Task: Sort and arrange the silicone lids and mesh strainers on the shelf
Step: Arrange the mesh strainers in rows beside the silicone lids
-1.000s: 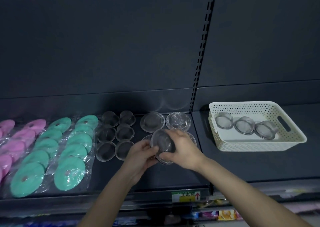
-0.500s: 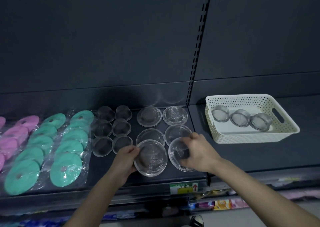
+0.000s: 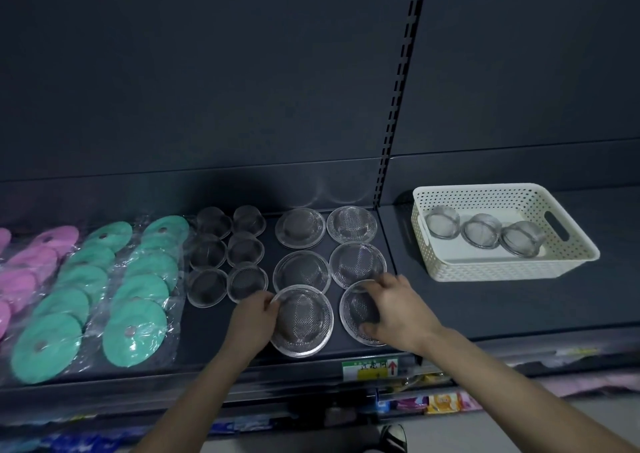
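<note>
Strainer placement, lower centre of frame, dark shelf (image 3: 207,338).
Left hand (image 3: 254,317) pinches front-left strainer (image 3: 304,321) at its rim; right hand (image 3: 394,310) fingers curl around front-right strainer (image 3: 358,309).

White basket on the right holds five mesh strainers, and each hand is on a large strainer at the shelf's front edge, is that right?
Not quite. The head view shows three mesh strainers in the white basket, not five. The rest stands: the left hand holds the front-left strainer and the right hand the front-right strainer at the front edge of the shelf.
</note>
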A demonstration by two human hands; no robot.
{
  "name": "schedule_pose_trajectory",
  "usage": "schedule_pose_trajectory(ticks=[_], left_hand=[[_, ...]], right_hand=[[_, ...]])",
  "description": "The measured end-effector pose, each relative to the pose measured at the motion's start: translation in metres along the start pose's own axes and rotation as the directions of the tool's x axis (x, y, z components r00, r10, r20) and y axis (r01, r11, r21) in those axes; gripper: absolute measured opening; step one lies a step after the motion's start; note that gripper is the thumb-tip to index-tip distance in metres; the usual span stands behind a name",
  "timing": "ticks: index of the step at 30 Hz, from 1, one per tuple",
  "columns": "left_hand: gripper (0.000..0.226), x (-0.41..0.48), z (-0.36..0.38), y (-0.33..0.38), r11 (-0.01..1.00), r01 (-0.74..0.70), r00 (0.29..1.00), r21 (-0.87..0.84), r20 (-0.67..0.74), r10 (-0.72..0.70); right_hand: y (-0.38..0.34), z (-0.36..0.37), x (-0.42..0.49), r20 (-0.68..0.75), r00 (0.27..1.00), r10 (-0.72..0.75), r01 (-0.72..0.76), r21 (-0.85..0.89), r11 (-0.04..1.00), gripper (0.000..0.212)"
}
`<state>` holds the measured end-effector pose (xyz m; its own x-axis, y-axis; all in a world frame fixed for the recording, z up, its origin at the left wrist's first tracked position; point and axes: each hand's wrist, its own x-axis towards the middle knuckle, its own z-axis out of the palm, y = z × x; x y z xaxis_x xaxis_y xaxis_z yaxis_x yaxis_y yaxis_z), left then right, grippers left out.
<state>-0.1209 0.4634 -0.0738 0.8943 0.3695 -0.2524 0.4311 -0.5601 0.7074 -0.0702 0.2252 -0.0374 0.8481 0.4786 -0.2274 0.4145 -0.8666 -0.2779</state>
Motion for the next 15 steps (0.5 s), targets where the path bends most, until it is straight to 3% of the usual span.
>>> schedule_pose_trajectory(ticks=[2, 7, 11, 15], left_hand=[[0.021, 0.000, 0.000, 0.000, 0.993, -0.041, 0.999, 0.114, -0.007, 0.043], [0.017, 0.002, -0.003, 0.001, 0.974, -0.075, 0.997, 0.212, -0.018, 0.081], [0.020, -0.001, 0.000, 0.007, 0.949, -0.264, 0.963, 0.172, -0.010, 0.270], [0.068, -0.009, 0.005, 0.012, 0.893, -0.373, 0.917, 0.253, 0.249, 0.313]], right_hand=[[0.001, 0.002, 0.001, 0.018, 1.000, -0.002, 0.003, -0.010, 1.000, 0.075], [0.004, 0.004, 0.002, 0.031, 1.000, -0.007, 0.008, -0.005, 1.000, 0.077], [0.006, 0.007, 0.004, 0.032, 0.999, -0.002, 0.002, 0.003, 1.000, 0.077], [0.007, 0.008, 0.005, 0.030, 1.000, 0.001, -0.001, 0.014, 1.000, 0.077]])
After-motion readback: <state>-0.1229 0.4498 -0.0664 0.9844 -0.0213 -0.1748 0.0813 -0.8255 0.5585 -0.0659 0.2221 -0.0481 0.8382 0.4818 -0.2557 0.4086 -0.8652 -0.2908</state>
